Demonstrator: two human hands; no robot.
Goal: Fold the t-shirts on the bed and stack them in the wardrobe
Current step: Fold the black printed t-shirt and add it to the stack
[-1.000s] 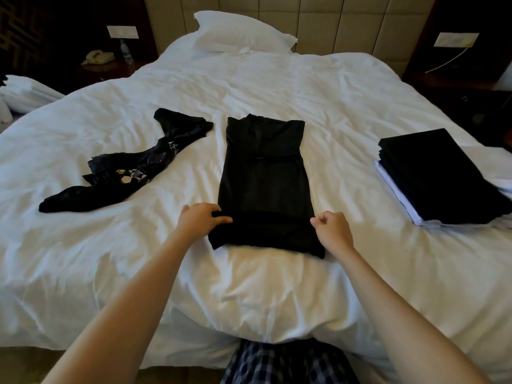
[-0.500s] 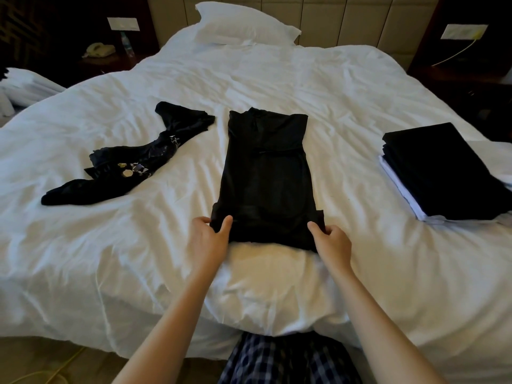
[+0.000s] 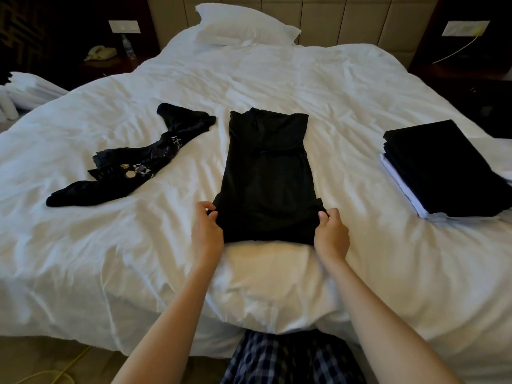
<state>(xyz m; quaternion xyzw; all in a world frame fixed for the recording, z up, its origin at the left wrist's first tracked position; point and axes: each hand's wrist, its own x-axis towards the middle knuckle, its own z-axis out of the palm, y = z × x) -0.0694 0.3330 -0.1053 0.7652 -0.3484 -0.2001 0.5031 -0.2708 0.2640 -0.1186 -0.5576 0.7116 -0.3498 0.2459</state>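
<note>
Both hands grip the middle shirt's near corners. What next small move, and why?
Probably lift the near hem and carry it toward the collar: the left hand and right hand pinch the corners of the black t-shirt, already narrowed to a long strip on the bed.

From here I can't see how far the fingers of the left hand (image 3: 207, 231) and right hand (image 3: 331, 234) reach under the black t-shirt (image 3: 267, 173). The folded stack (image 3: 443, 167) runs off the right edge, its dark layers uncountable. The crumpled shirt (image 3: 133, 167) has a print too small to read.
</note>
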